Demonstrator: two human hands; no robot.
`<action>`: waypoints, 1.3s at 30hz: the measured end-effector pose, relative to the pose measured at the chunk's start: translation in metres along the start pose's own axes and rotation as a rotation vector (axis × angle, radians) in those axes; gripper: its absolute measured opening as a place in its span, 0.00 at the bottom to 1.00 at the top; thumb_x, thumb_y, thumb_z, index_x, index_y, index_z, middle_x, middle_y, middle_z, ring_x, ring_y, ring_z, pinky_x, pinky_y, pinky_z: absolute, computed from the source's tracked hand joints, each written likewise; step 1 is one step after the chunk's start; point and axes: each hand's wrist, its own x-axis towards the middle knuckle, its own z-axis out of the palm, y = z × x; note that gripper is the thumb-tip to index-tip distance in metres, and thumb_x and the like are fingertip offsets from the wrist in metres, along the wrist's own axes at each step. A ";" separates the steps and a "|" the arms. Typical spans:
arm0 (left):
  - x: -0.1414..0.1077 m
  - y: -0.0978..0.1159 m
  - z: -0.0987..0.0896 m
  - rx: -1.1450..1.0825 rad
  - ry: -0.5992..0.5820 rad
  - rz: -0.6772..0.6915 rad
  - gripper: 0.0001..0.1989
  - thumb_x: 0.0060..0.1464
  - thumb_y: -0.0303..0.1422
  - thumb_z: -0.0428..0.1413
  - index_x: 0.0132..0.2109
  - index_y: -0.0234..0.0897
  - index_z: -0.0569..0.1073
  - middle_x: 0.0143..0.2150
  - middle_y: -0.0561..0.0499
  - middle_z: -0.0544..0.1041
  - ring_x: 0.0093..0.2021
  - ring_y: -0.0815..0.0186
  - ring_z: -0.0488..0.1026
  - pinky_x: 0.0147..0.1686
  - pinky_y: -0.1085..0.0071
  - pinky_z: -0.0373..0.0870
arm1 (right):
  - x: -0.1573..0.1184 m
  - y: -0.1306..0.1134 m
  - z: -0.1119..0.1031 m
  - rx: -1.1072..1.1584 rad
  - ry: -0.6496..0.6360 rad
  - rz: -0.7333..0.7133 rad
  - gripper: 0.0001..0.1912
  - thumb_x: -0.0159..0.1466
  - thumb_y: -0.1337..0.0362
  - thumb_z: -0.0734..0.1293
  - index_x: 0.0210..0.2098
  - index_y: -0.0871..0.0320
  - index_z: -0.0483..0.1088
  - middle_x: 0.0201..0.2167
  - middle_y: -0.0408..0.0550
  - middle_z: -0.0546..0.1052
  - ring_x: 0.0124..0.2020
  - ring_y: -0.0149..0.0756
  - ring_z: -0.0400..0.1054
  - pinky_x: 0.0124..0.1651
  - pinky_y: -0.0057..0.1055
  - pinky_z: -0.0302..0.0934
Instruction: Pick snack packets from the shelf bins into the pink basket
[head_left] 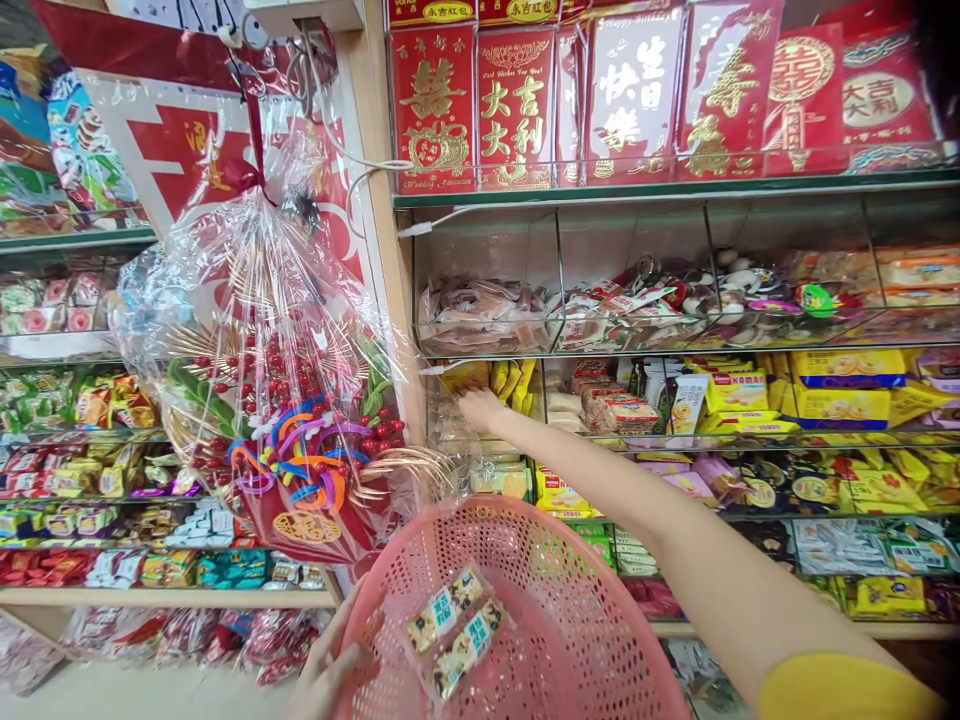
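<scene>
My left hand (335,655) is closed on the left rim of a round pink plastic basket (585,590) with a perforated wall. Two wrapped snack bars (461,630) lie side by side inside it. Stretched forward, my right hand (480,408) reaches into a shelf compartment at its left end. It is at clear-wrapped snacks (451,432), with yellow packets (517,385) just to its right. Its fingers are small and partly hidden, so I cannot make out whether they hold anything.
A plastic-wrapped bouquet (277,400) hangs at the left, close to the basket and right hand. Clear dividers (559,275) split the shelves of packaged snacks. Red envelopes (517,105) stand on the top shelf. A white cable (367,160) runs along the wooden post (386,240).
</scene>
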 end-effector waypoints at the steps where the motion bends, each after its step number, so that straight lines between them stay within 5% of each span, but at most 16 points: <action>1: 0.000 0.000 0.000 0.005 0.013 -0.003 0.34 0.39 0.31 0.57 0.58 0.46 0.67 0.60 0.49 0.68 0.64 0.52 0.56 0.59 0.58 0.59 | 0.001 -0.001 -0.001 0.032 0.000 0.013 0.19 0.63 0.67 0.60 0.53 0.63 0.65 0.51 0.62 0.71 0.53 0.46 0.64 0.49 0.37 0.59; 7: 0.003 0.000 -0.004 0.055 0.040 -0.030 0.34 0.38 0.32 0.58 0.57 0.45 0.68 0.58 0.47 0.71 0.63 0.49 0.58 0.56 0.55 0.63 | -0.008 0.007 -0.003 0.198 -0.160 0.093 0.19 0.61 0.55 0.63 0.48 0.57 0.69 0.48 0.57 0.74 0.46 0.43 0.70 0.43 0.32 0.63; 15: -0.003 0.004 0.003 0.059 -0.013 -0.007 0.34 0.40 0.31 0.56 0.59 0.46 0.66 0.59 0.50 0.69 0.63 0.52 0.58 0.56 0.57 0.63 | -0.028 0.029 -0.005 0.346 -0.421 0.351 0.24 0.55 0.49 0.68 0.37 0.66 0.74 0.32 0.60 0.77 0.35 0.48 0.73 0.33 0.35 0.65; 20: -0.001 0.001 0.002 0.041 -0.013 0.002 0.36 0.40 0.31 0.56 0.60 0.46 0.64 0.59 0.51 0.70 0.62 0.53 0.60 0.58 0.58 0.61 | -0.039 0.030 -0.008 0.469 -0.380 0.453 0.24 0.54 0.49 0.69 0.38 0.65 0.72 0.27 0.53 0.76 0.31 0.41 0.71 0.26 0.30 0.62; 33: -0.002 0.000 0.001 0.074 -0.082 0.024 0.33 0.45 0.30 0.55 0.61 0.44 0.63 0.57 0.50 0.71 0.62 0.54 0.60 0.60 0.58 0.57 | -0.044 0.030 -0.011 0.903 -0.367 0.548 0.19 0.52 0.50 0.70 0.20 0.57 0.62 0.14 0.37 0.59 0.17 0.27 0.57 0.17 0.24 0.50; 39: -0.011 0.007 0.008 0.113 -0.055 0.028 0.33 0.43 0.29 0.55 0.59 0.42 0.66 0.56 0.50 0.73 0.63 0.53 0.59 0.59 0.59 0.59 | -0.057 0.032 -0.011 1.044 -0.241 0.501 0.16 0.53 0.55 0.71 0.26 0.61 0.66 0.19 0.41 0.67 0.22 0.27 0.62 0.22 0.23 0.56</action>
